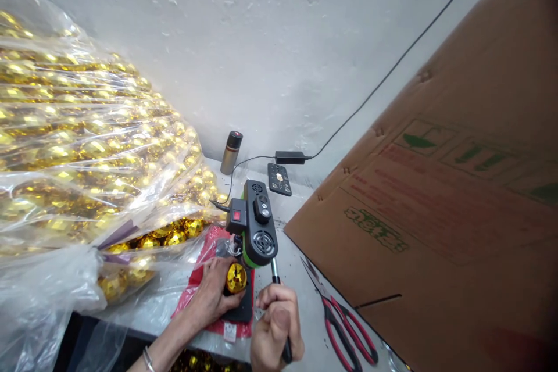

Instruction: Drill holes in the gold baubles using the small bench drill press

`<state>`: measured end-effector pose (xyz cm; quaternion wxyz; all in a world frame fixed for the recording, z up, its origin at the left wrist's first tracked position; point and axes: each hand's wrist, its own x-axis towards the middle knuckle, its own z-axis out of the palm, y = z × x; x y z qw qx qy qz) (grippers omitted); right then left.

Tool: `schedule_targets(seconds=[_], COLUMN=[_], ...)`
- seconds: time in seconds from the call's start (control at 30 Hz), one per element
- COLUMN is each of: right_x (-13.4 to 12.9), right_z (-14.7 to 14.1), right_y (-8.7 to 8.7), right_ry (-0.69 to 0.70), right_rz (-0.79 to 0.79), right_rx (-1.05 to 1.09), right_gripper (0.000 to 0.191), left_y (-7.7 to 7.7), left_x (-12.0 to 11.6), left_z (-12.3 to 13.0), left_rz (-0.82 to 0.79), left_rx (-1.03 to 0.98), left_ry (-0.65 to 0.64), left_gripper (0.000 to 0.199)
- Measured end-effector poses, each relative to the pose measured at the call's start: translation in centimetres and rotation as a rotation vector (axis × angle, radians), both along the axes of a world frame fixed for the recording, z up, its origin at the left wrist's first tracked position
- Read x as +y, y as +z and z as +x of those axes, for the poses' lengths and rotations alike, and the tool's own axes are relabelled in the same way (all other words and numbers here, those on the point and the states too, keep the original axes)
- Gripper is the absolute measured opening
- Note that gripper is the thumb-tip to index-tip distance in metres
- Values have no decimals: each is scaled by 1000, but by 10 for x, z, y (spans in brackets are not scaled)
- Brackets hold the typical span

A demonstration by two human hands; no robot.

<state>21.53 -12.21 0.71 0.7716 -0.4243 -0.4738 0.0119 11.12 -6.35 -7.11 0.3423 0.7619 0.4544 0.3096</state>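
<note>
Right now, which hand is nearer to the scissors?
Right. The right hand grips the black handle, left of the scissors; the left hand is farther left, on the gold ball.

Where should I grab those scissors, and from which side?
I'd take the scissors by the red-and-black handles, coming from your side, slightly left: the loops lie toward you, the blades point away, and the cardboard box crowds their right.

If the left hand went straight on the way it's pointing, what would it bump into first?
Probably the tall black-and-green plastic machine, just past the shiny gold faceted ball in the left hand. Heights are hard to judge, so it might slip underneath.
</note>
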Motion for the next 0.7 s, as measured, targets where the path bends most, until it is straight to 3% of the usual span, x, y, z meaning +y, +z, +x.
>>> schedule_targets(seconds=[0.7], right_x=[0], right_z=[1], right_y=[-12], right_ry=[23], right_rz=[-24], right_rx=[-38], right_gripper=[38], left_y=[-15], left_x=[3], left_z=[1], left_rz=[94], left_rx=[1], left_ry=[38], left_gripper=[53])
